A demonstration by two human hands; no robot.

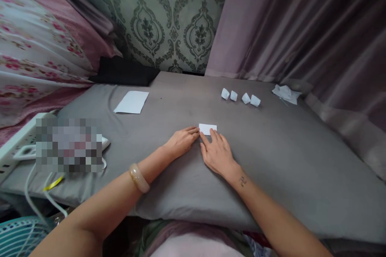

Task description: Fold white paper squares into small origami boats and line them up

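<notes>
A small white folded piece of paper (207,127) lies flat on the grey cloth surface (187,184) in front of me. My right hand (217,153) rests over its lower edge, fingers spread and stretched out, the fingertips on the paper. At the left end of the paper, my left hand (183,140) lies low on the cloth with fingers extended and close together; the fingertips reach the paper's edge. Neither hand is wrapped round anything. Farther back on the right stand several small folded white paper shapes (246,98) in a row.
A white sheet (132,102) lies at the back left, near a black cloth (126,71). Crumpled white tissue (287,94) sits at the far right. On the left are a white power strip (18,144), cables and a blurred-out object (68,144). Curtains (265,24) border the surface.
</notes>
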